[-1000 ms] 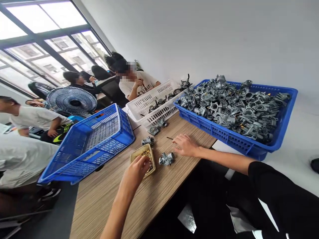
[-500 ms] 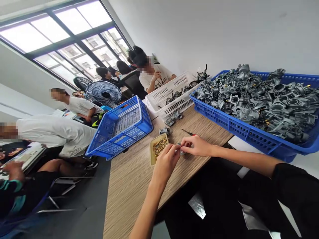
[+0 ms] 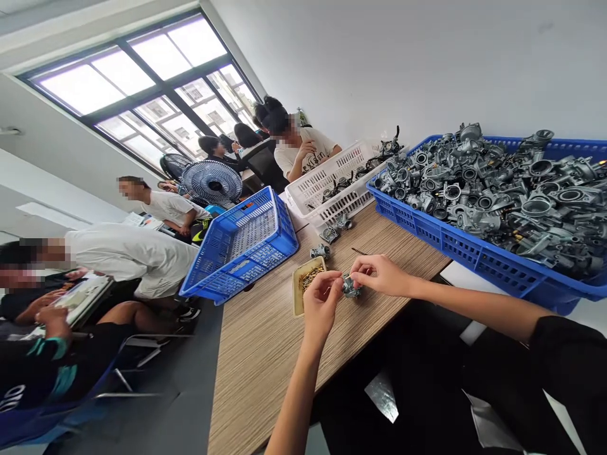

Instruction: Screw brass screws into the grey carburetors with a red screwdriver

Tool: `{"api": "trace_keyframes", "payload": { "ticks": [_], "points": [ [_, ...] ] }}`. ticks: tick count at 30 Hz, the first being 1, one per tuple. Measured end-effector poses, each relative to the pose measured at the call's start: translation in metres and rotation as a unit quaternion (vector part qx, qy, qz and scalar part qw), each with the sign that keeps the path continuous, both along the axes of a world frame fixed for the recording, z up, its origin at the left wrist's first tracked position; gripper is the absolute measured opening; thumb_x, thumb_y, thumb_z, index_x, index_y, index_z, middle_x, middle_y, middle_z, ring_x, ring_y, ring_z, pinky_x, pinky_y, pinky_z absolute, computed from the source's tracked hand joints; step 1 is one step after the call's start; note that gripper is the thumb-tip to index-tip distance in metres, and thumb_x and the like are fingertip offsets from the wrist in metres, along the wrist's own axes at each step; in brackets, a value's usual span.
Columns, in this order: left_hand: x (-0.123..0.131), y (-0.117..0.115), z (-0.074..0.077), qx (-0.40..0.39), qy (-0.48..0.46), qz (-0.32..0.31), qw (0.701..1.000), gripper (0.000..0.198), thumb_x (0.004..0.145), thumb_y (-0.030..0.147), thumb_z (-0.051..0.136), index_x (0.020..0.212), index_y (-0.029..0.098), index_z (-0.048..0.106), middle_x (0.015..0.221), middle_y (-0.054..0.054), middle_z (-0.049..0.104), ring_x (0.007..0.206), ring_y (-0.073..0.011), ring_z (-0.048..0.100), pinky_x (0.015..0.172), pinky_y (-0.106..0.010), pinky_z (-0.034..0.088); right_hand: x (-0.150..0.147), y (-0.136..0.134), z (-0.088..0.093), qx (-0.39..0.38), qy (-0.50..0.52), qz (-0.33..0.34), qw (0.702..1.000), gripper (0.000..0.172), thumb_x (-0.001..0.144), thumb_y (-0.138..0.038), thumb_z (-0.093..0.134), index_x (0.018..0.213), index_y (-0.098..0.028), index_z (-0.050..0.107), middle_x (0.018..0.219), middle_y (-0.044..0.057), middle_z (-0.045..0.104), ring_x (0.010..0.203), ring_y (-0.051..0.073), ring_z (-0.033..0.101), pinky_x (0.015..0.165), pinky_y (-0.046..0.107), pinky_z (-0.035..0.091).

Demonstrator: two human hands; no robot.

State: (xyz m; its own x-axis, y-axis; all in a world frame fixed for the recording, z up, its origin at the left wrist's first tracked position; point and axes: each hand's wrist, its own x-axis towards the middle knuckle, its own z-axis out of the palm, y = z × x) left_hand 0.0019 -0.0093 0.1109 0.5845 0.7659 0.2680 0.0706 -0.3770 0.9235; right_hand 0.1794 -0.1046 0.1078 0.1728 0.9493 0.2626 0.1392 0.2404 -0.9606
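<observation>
A small grey metal carburetor body (image 3: 351, 288) sits on the wooden table between my hands. My right hand (image 3: 382, 275) pinches its right upper side with thumb and forefinger. Just left of it, my left hand (image 3: 323, 297) has thumb and fingertips drawn together; whatever is between them is too small to make out. Behind the left hand stands a cream tray (image 3: 298, 292) of brass-coloured small parts (image 3: 310, 276), partly covered by that hand. A screwdriver (image 3: 359, 251) lies beyond my right hand, its handle hidden by the fingers.
A blue crate (image 3: 427, 221) heaped with carburetor bodies stands at right. Behind are a white basket (image 3: 322, 212) with more, and loose carburetors (image 3: 328, 235) beside it. Another blue crate (image 3: 237, 272) tilts at the table's left edge. A co-worker (image 3: 303, 148) sits across; others are further left.
My left fingers have drawn back slightly left from the carburetor, exposing more of it. My right hand stays at the part. The whole view has shifted a little.
</observation>
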Motion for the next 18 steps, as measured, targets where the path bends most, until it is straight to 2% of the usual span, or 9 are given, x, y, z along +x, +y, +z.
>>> {"api": "trace_keyframes", "payload": {
  "ticks": [10, 18],
  "points": [
    [0.0017, -0.0077, 0.0027, 0.005, -0.005, -0.009, 1.000, 0.038, 0.090, 0.056, 0.074, 0.097, 0.019, 0.072, 0.081, -0.003, 0.072, 0.071, -0.0140, 0.066, 0.064, -0.025, 0.054, 0.0013, -0.0014, 0.0027, -0.001, 0.006, 0.026, 1.000, 0.020, 0.093, -0.040, 0.068, 0.091, -0.020, 0.068, 0.081, 0.003, 0.078, 0.079, 0.019, 0.074, 0.077, 0.031, 0.057],
    [-0.0025, -0.0070, 0.0039, 0.003, 0.002, -0.013, 1.000, 0.035, 0.090, 0.053, 0.074, 0.097, 0.019, 0.072, 0.083, -0.003, 0.072, 0.072, -0.0141, 0.067, 0.066, -0.025, 0.055, 0.0021, -0.0039, 0.0056, -0.013, -0.035, 0.025, 0.999, 0.017, 0.094, -0.038, 0.068, 0.090, -0.021, 0.069, 0.080, 0.001, 0.078, 0.079, 0.018, 0.075, 0.078, 0.031, 0.057]
  ]
}}
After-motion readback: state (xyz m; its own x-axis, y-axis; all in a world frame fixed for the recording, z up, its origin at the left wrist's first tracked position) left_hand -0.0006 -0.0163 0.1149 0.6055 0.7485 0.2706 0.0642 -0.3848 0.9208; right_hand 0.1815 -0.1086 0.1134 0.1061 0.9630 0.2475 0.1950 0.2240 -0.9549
